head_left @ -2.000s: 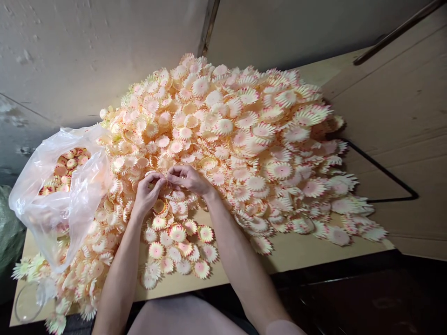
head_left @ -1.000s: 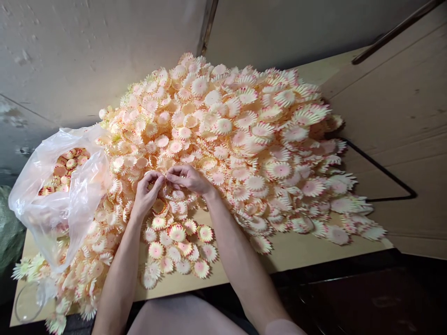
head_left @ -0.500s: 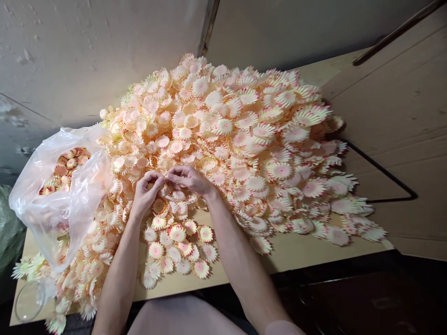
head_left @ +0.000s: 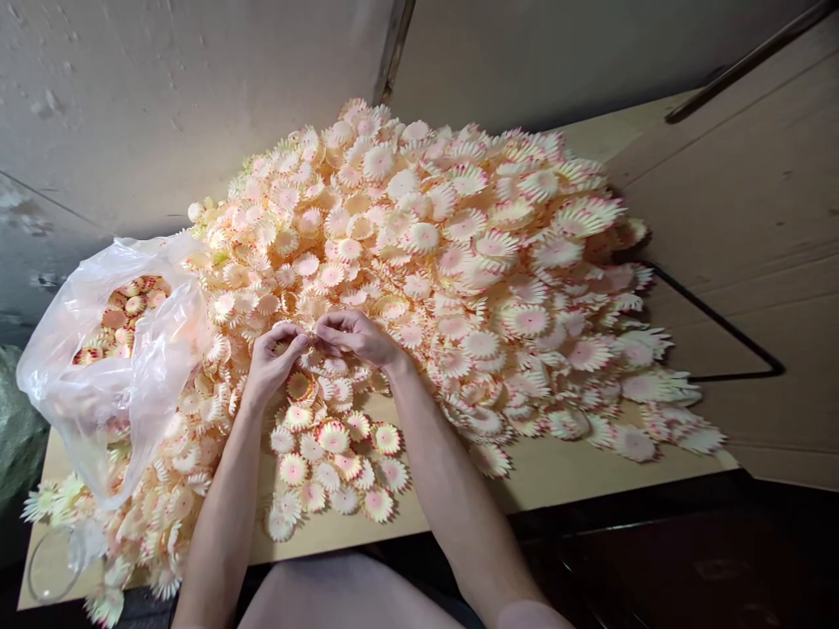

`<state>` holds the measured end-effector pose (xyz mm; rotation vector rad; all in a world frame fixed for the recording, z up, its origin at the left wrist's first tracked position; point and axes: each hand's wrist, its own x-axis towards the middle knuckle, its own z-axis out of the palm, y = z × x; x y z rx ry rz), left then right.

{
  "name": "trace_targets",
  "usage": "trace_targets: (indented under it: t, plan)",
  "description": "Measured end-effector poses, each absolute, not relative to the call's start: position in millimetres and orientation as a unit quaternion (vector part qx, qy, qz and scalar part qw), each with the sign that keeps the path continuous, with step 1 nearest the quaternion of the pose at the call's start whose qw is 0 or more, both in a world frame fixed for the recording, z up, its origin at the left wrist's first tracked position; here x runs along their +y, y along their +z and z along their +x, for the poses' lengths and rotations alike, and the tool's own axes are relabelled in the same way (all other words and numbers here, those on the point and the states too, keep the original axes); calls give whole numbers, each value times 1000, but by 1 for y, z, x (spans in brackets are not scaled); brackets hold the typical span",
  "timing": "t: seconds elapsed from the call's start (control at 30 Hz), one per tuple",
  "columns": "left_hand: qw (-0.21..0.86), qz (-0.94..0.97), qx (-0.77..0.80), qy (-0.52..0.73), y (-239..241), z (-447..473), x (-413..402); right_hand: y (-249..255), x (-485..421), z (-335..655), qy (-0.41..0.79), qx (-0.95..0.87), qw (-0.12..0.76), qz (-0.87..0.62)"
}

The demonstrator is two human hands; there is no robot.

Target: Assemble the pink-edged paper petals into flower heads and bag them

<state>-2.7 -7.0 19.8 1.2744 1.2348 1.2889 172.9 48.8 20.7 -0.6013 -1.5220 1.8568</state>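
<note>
My left hand [head_left: 279,351] and my right hand [head_left: 357,339] meet fingertip to fingertip in front of a large heap of flower heads [head_left: 419,236]. Both are closed in a pinch. Whatever sits between the fingertips is small, pale and blends into the heap, so I cannot make it out. The flower heads are cream discs with fringed, pink-tipped edges, and look artificial. Between my forearms, a looser group of flower heads [head_left: 334,437] lies on the table [head_left: 551,476], some face up with pink centres.
At the left stands a clear plastic bag [head_left: 65,349], its mouth showing tightly closed flower pieces [head_left: 135,306]. A round transparent dish [head_left: 56,563] lies at the near left corner. Cardboard [head_left: 753,201] and a bent black rod [head_left: 721,325] border the right side. A wall [head_left: 197,87] rises behind.
Hardly anything differs. My hands keep their pinch at the same spot, with only a very slight shift of the fingers.
</note>
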Motion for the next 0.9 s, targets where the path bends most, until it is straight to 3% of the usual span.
trace_targets:
  t: [0.23, 0.47, 0.9]
  plan:
    - [461, 518, 497, 522, 19, -2, -7, 22, 48, 173, 705, -588, 326, -225]
    - [445, 536, 504, 511, 24, 0, -8, 29, 47, 171, 594, -658, 349, -305]
    - [486, 460, 492, 556, 23, 0, -8, 18, 52, 177, 681, -535, 413, -281]
